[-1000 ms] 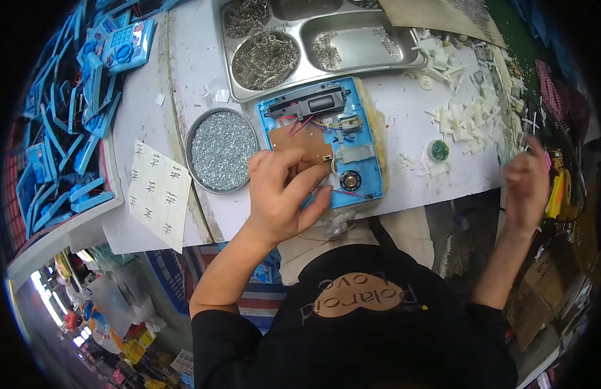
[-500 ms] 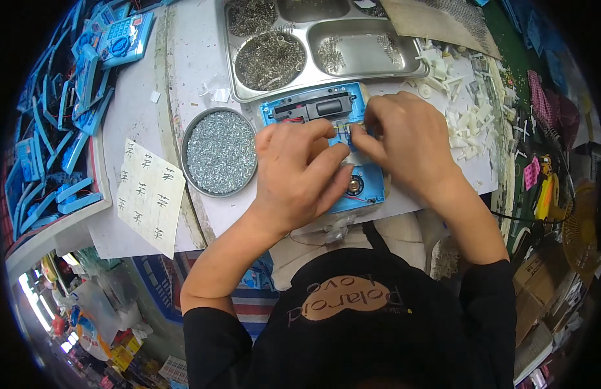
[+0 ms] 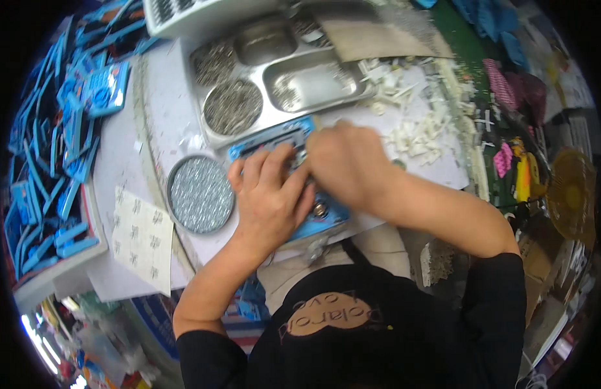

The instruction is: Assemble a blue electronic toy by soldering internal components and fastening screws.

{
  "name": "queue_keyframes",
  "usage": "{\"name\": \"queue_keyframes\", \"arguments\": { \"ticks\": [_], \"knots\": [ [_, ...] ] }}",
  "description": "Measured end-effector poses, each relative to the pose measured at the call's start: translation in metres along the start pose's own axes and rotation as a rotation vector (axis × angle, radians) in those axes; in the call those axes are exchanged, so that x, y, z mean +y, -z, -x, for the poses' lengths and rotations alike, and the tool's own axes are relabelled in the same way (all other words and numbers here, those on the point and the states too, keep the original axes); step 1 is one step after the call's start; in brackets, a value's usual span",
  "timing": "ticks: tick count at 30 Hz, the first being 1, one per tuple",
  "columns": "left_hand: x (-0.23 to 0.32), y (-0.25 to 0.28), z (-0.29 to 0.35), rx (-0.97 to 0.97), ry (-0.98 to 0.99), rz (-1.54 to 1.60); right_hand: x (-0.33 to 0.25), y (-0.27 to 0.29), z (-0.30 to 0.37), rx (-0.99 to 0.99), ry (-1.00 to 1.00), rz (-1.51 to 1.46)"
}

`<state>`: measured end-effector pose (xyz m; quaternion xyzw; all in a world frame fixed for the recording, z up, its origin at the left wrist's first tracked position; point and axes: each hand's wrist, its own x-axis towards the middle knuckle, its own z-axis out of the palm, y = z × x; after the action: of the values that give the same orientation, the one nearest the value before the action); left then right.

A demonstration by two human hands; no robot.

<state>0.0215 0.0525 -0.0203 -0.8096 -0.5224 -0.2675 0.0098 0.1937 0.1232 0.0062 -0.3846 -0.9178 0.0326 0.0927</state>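
Observation:
A blue plastic toy housing (image 3: 324, 219) lies open in front of me, its inner side up. A round metal part (image 3: 320, 208) shows at its lower right, and much of the middle is covered by my hands. My left hand (image 3: 265, 194) rests over the housing's left side, fingers bent around it and thumb angled toward the middle. My right hand (image 3: 349, 168) is closed at the housing's upper right, smeared by motion. Its fingertips are hidden, so what they hold cannot be made out.
Left of the housing stands a round dish of small metal pieces (image 3: 201, 194), beside a marked paper sheet (image 3: 141, 240). Behind is a compartmented steel tray (image 3: 213, 137) with springs. White plastic parts (image 3: 420, 133) lie right; blue housings (image 3: 60, 188) fill a bin at far left.
The whole view has shifted, and a white tray has come into sight at the top. My right hand has turned and closed over the housing; my left stays on it.

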Motion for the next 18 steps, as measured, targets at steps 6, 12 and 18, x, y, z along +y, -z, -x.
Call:
{"name": "queue_keyframes", "arguments": {
  "ticks": [6,12,18],
  "knots": [
    [0.003,0.003,-0.001,-0.022,0.009,0.030,0.038,0.022,-0.024,-0.376,-0.095,-0.384],
    [0.003,0.005,-0.005,-0.057,0.010,0.048,0.053,0.018,-0.021,-0.467,-0.274,-0.741],
    [-0.007,0.012,-0.011,-0.067,0.015,0.078,0.171,0.043,-0.030,-0.137,-0.400,-0.791]
  ]
}}
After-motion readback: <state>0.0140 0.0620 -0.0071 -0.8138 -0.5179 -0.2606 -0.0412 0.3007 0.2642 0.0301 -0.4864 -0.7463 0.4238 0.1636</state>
